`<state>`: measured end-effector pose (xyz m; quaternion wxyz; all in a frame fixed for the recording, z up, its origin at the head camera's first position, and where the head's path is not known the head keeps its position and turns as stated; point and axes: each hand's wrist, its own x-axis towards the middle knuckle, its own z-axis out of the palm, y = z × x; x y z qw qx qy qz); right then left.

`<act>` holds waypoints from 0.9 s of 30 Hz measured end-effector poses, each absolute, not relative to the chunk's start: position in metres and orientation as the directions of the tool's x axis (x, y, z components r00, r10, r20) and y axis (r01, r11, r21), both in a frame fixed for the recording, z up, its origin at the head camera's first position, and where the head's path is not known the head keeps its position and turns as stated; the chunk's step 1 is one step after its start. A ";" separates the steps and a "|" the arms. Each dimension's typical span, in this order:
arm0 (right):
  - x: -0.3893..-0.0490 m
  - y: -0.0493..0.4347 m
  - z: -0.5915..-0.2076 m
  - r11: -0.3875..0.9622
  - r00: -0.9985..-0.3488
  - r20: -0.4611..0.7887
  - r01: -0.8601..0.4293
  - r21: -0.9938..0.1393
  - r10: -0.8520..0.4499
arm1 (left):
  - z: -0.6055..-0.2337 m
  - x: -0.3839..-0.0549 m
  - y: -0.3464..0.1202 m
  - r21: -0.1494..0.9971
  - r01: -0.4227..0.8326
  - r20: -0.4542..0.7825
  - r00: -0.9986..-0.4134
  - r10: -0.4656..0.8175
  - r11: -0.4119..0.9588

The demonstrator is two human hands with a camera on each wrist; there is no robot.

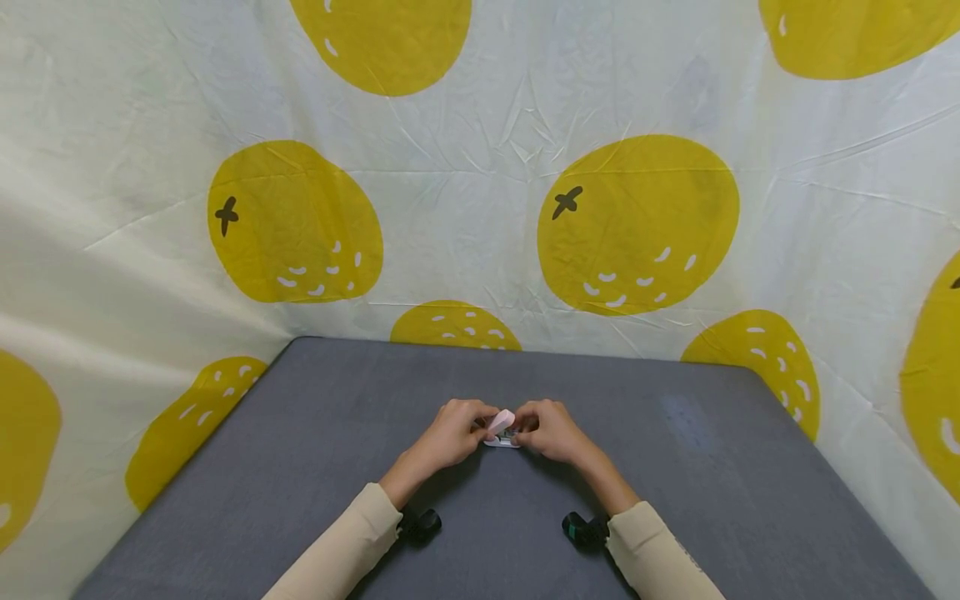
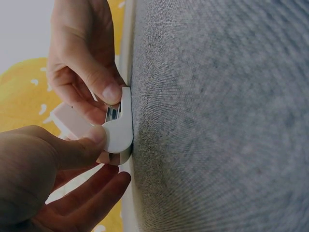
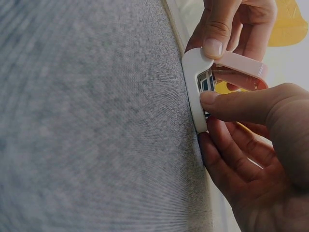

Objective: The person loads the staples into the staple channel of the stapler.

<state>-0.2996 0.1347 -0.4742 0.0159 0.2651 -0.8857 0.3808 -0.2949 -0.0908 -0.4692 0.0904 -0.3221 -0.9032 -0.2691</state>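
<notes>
A small stapler with a white base (image 2: 123, 125) and a pink top arm (image 3: 241, 64) sits on the grey table, its arm swung up at an angle. Between base and arm, a metal staple channel (image 3: 204, 83) and a thin spring show. My left hand (image 1: 450, 435) pinches the hinge end, thumb against the white side. At the other end my right hand (image 1: 553, 429) pinches the channel and base, its thumb on the metal and fingers behind. Both hands partly cover the stapler in the head view.
The grey table (image 1: 337, 533) extends around the hands. A white cloth (image 1: 465, 225) with yellow fruit prints hangs behind it and along its sides. A black wrist camera (image 1: 423, 527) sits at the left cuff, another black camera (image 1: 581, 531) at the right cuff.
</notes>
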 end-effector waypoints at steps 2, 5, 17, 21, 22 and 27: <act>-0.299 0.135 -0.474 0.569 -0.858 0.229 -0.483 -0.666 -0.460 | -0.469 -0.295 -0.091 0.430 0.628 0.334 -0.778 0.532 0.649; -0.299 0.135 -0.474 0.568 -0.858 0.225 -0.481 -0.668 -0.462 | -0.470 -0.295 -0.091 0.427 0.629 0.333 -0.777 0.533 0.650; -0.301 0.136 -0.472 0.566 -0.858 0.224 -0.479 -0.671 -0.461 | -0.469 -0.297 -0.090 0.425 0.634 0.335 -0.774 0.538 0.646; -0.303 0.137 -0.471 0.566 -0.858 0.220 -0.478 -0.672 -0.464 | -0.468 -0.297 -0.088 0.434 0.619 0.318 -0.785 0.532 0.654; -0.303 0.138 -0.470 0.566 -0.858 0.219 -0.478 -0.672 -0.464 | -0.467 -0.297 -0.087 0.435 0.617 0.315 -0.787 0.531 0.656; -0.305 0.139 -0.469 0.565 -0.858 0.212 -0.475 -0.674 -0.468 | -0.466 -0.298 -0.086 0.449 0.607 0.306 -0.794 0.525 0.656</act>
